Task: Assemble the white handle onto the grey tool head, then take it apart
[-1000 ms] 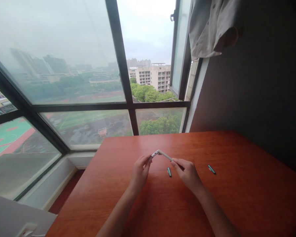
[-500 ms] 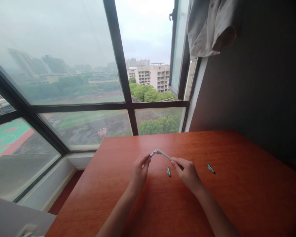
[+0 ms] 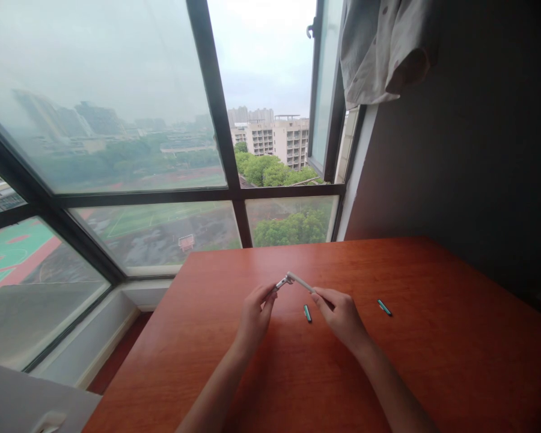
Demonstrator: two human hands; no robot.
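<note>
Pinched in the fingers of my left hand (image 3: 256, 308) is a slim silver razor handle (image 3: 281, 282), pointing up and to the right. My right hand (image 3: 341, 313) grips a thin pale stick that looks like a toothbrush (image 3: 301, 282), slanting up to the left. Their far ends meet above the table; whether they press together is too small to tell. Two short teal and dark pieces, like razor cartridges, lie on the wood: one cartridge (image 3: 307, 313) just left of my right hand, the other cartridge (image 3: 384, 307) farther right.
The reddish-brown wooden table (image 3: 198, 361) spreads beneath both hands. Dark-framed windows (image 3: 237, 193) stand beyond its far edge, with one pane swung open. Grey cloth (image 3: 374, 54) hangs at upper right beside a dark wall (image 3: 455, 150).
The toothbrush's tip has shifted slightly along the end of the razor handle. Both hands stay almost where they were, and the cartridges still lie on the table.
</note>
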